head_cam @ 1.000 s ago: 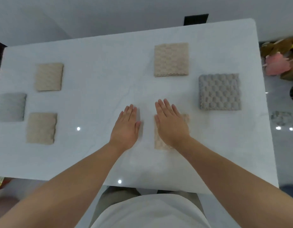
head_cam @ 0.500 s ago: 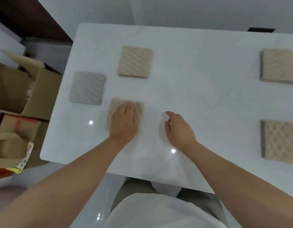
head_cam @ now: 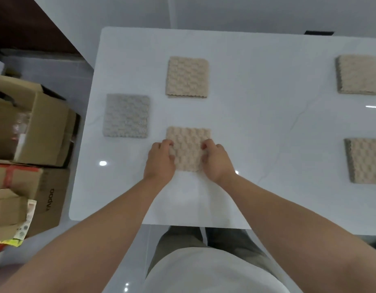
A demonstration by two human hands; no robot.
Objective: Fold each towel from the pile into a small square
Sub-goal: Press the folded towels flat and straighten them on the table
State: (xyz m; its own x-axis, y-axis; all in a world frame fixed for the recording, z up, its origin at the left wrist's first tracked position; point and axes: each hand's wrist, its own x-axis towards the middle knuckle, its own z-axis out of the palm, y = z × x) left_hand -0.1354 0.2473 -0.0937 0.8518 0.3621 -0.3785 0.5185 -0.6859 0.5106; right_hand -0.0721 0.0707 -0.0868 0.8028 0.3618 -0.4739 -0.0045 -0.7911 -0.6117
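I am watching both hands working the beige folded towel (head_cam: 188, 149), which is lying on the near-left part of the white table (head_cam: 257, 127). My view shows the left hand (head_cam: 159, 159) pinching its left edge with curled fingers and the right hand (head_cam: 216, 160) pinching its right edge. A grey folded towel (head_cam: 127, 115) is sitting just left, and a far beige towel (head_cam: 187, 76) is lying behind.

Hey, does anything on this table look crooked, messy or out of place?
Nothing stands out. The five folded towels lie flat and apart on the table; left hand and right hand hold the near beige towel by its sides.
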